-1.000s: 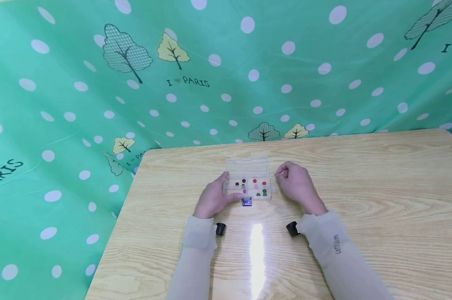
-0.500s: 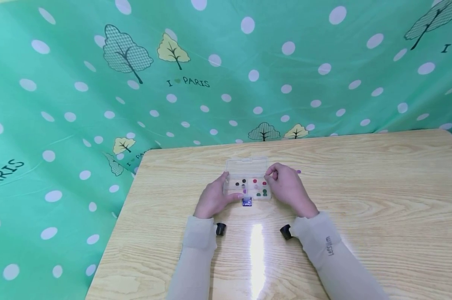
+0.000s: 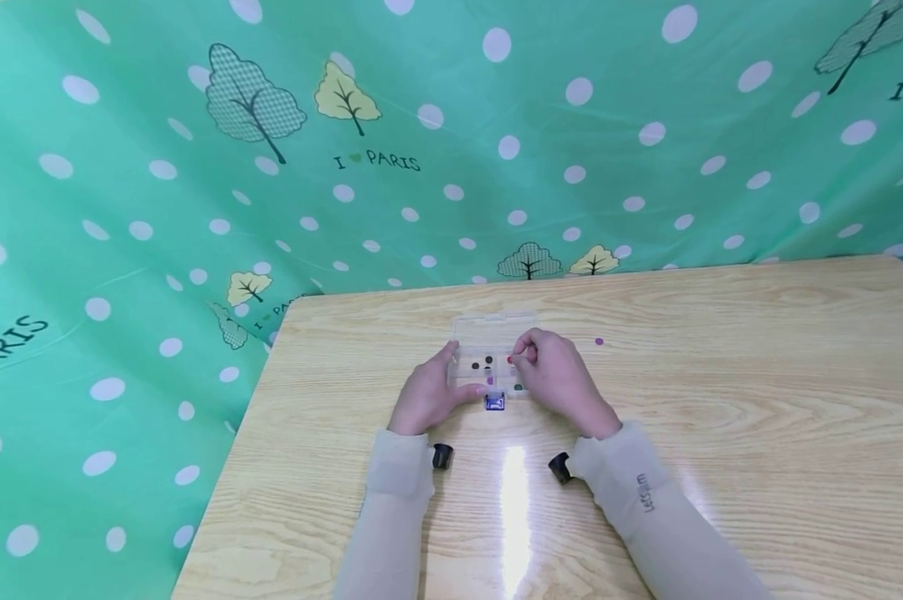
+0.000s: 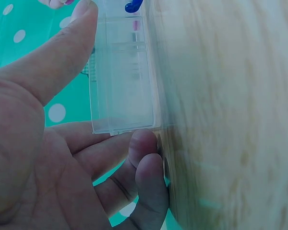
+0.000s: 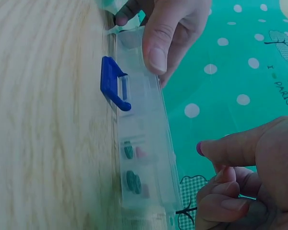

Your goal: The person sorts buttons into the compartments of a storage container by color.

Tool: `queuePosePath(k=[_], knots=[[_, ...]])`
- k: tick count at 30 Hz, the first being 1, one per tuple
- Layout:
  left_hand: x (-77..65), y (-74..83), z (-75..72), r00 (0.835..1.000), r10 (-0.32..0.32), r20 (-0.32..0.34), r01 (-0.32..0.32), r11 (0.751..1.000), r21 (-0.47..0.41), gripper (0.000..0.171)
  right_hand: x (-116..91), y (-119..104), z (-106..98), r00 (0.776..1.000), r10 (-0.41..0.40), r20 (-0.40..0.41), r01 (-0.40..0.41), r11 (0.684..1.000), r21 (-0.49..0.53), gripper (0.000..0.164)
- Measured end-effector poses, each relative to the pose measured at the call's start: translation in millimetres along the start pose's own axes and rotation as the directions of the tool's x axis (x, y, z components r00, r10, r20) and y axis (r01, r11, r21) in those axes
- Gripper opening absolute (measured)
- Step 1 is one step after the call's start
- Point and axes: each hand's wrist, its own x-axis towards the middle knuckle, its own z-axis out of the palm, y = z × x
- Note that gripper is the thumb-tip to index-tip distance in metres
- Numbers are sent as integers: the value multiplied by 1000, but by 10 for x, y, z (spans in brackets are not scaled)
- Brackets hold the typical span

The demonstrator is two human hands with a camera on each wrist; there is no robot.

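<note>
A clear plastic compartment box point(image 3: 477, 332) stands on the table with its lid raised at the back. My left hand point(image 3: 423, 397) holds its left end, thumb along the front and fingers at the side. Over the right half hovers my right hand point(image 3: 559, 379), pinching a small purple disc point(image 5: 199, 148) between thumb and finger. Black discs point(image 3: 489, 360) lie in the back left compartment, and a purple disc point(image 3: 489, 380) lies in front of them. Green discs point(image 5: 133, 182) sit at the front right. A red disc point(image 3: 509, 360) shows behind, partly covered by my right fingers.
Another purple disc point(image 3: 599, 341) lies on the wooden table point(image 3: 759, 400), to the right of the box. A blue latch point(image 3: 494, 402) sticks out from the box's front. Behind the table hangs a green dotted cloth point(image 3: 391, 225).
My right hand has moved left, from beside the box to above its right compartments. The loose purple disc on the table has come into view behind it. My left hand has stayed in place.
</note>
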Motion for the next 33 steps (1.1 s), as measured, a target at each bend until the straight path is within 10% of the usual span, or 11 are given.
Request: queuePosePath(k=[33], knots=[[-4, 16, -13, 1000, -1, 10, 1, 1000, -11, 99, 29, -131, 296, 995, -88, 37, 88, 996, -18, 4]])
